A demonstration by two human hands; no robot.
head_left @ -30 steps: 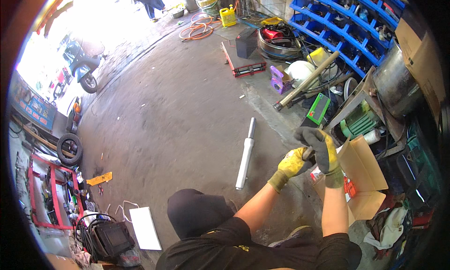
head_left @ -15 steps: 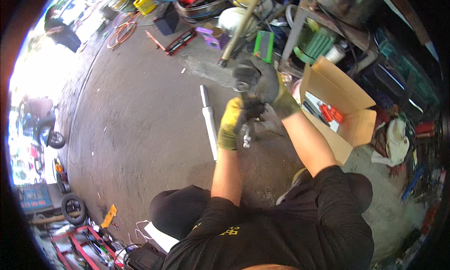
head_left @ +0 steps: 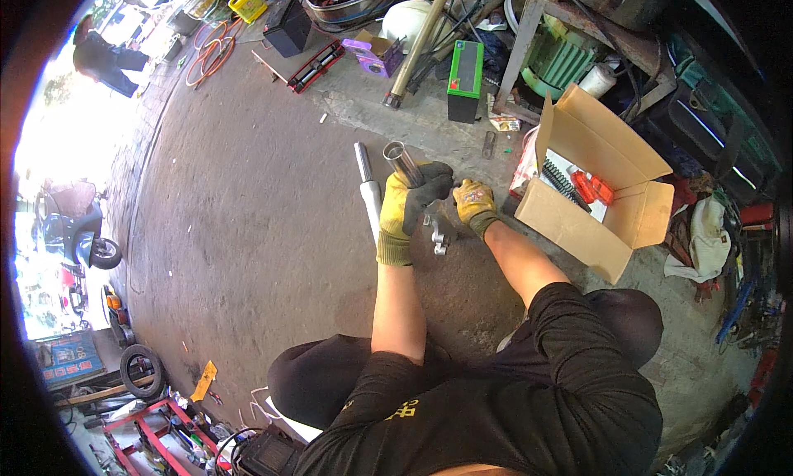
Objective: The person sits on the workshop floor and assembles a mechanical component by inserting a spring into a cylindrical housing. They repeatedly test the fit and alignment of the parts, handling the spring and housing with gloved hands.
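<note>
Metal tube point(head_left: 405, 165), seen in the head view, stands tilted in the left hand point(head_left: 410, 203), its round open end facing up above the floor point(head_left: 248, 203). The left fingers, in a yellow and dark grey work glove, are closed firmly around it. Just to the right of that glove is a silver metal fitting point(head_left: 439, 238); whether it joins the tube cannot be told. The right hand point(head_left: 476, 202), gloved alike, is near the left one but apart from it, with its fingers curled in; whether they hold anything cannot be seen. Behind the left wrist, a silver rod with a thicker lower body point(head_left: 370, 197) lies on the floor.

To the right of the right hand sits a cardboard box point(head_left: 570, 238), flaps open. Inside are a black coil spring point(head_left: 564, 183), red-orange pieces point(head_left: 591, 188) and something white beneath them. Farther off are a small purple carton point(head_left: 376, 64), open on top, and a round metal tub point(head_left: 353, 19) holding red and black items.
</note>
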